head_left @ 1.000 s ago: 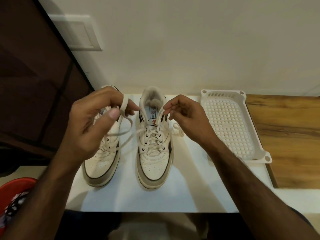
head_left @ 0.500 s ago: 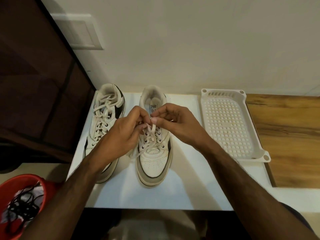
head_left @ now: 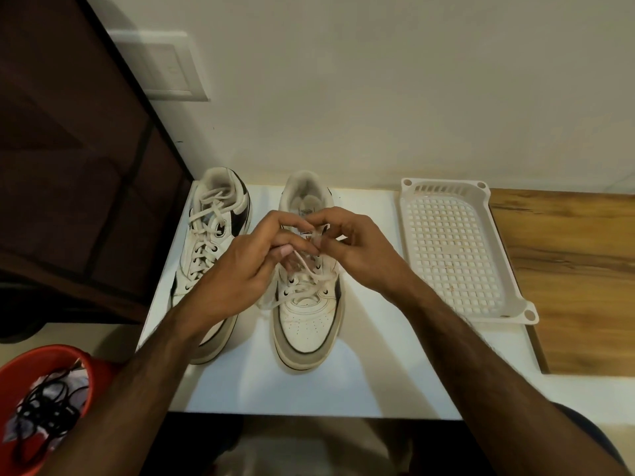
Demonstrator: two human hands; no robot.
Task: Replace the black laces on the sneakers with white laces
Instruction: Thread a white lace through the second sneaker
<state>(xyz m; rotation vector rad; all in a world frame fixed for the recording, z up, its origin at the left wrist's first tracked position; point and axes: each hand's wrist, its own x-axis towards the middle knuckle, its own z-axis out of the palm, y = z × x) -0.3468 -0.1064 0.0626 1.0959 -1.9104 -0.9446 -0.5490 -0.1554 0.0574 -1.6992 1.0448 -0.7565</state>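
Two white sneakers stand side by side on a white board, toes toward me. The left sneaker [head_left: 214, 231] is threaded with a white lace, loosely tied at its top. Above the tongue of the right sneaker [head_left: 305, 321] my left hand [head_left: 240, 273] and my right hand [head_left: 357, 252] meet, each pinching an end of its white lace [head_left: 309, 273]. The lace runs down through the eyelets, and a loose loop of it hangs off the shoe's left side. My fingers hide how the two ends cross.
A white perforated plastic tray [head_left: 453, 249] lies to the right of the shoes, partly on the wooden tabletop [head_left: 577, 269]. A red tub [head_left: 44, 396] at the lower left holds the black laces [head_left: 44, 407]. A dark cabinet stands on the left, the wall behind.
One second ago my hands were apart, pulling the lace ends out to either side. They have since come together over the right sneaker's tongue and stay there, fingers working the ends.
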